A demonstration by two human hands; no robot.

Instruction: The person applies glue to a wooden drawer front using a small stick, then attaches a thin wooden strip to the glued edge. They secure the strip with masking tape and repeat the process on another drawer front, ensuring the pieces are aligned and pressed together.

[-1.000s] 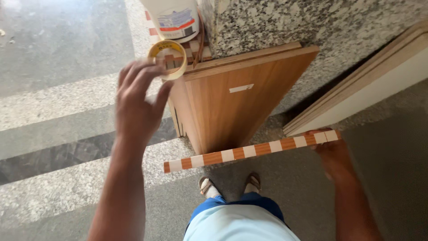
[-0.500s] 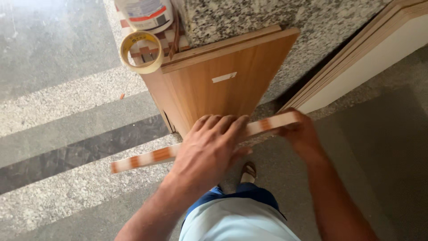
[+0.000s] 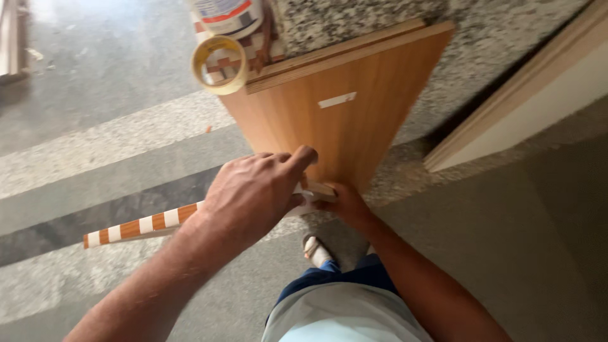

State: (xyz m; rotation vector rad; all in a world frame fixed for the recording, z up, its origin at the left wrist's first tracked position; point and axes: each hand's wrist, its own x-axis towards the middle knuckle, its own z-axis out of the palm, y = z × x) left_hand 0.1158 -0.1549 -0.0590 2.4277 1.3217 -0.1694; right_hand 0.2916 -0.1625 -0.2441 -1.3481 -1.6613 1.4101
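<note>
**Strip held at the foot of the board**

Strip (image 3: pixel 142 225), the orange-and-white striped one, lay flat and slightly tilted just above the floor, its free end poking out to the left over the dark band in the stone. Both hands had it. The left hand (image 3: pixel 253 196) was closed over it from above, knuckles up, thumb reaching toward the board. The right hand (image 3: pixel 342 201) gripped the other end right against the board's lower corner, mostly hidden behind the left, so I couldn't see how its fingers sat. The two hands were close together, nearly touching.

The floor (image 3: pixel 95 95) was polished grey stone with lighter speckled bands running across it, and a bit of glare at top left. To the right it went plain grey and matte. A speckled granite slab (image 3: pixel 354 19) stood at the top of the view, and the board (image 3: pixel 342 107), wood-grain brown laminate, leaned against it with a thinner panel stacked behind its top edge. A long pale plank (image 3: pixel 525 95) with a wooden edge ran diagonally on the right.

Packaging-wise: a small white rectangular sticker (image 3: pixel 337 100) sat near the middle of the board. A tape roll (image 3: pixel 220 65), yellowish, rested by the board's top left corner, and just above it was a white tub (image 3: pixel 228 14) with a blue and red label. One sandalled foot (image 3: pixel 315 250) showed below the hands.
</note>
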